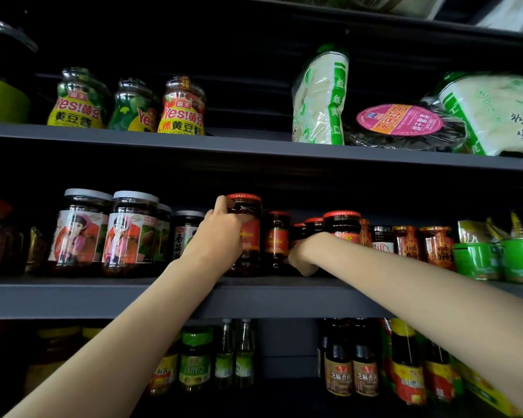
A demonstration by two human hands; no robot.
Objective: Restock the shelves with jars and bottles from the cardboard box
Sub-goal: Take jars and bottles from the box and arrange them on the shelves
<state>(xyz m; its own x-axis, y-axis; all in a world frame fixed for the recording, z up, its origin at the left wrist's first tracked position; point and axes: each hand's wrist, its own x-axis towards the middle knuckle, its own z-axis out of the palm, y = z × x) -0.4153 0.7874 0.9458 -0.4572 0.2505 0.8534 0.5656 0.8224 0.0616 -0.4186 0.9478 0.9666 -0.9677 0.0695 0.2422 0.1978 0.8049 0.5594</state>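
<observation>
The left hand [224,227] is gripping a tall red-capped jar [246,233], fingers curled around its upper body just under the lid, and the jar is standing upright with its base on the middle shelf [103,297], near the front edge. The jar's long axis is running straight up and down, directly beyond the palm, so it looks as if it only needs pushing back into the row.

The right hand [307,254] is reaching in lower, just right of that jar, at the foot of a smaller red-labelled jar [277,239]. Its fingers are hidden behind the wrist, so whether it is holding anything cannot be told.

Both forearms are stretching upward from below. To the left, grey-lidded jars [106,233] are crowding the shelf; to the right, more red-capped jars [341,224] and green tins [495,260]. The left hand is the nearer to the task's jar. No cardboard box is in view.
</observation>
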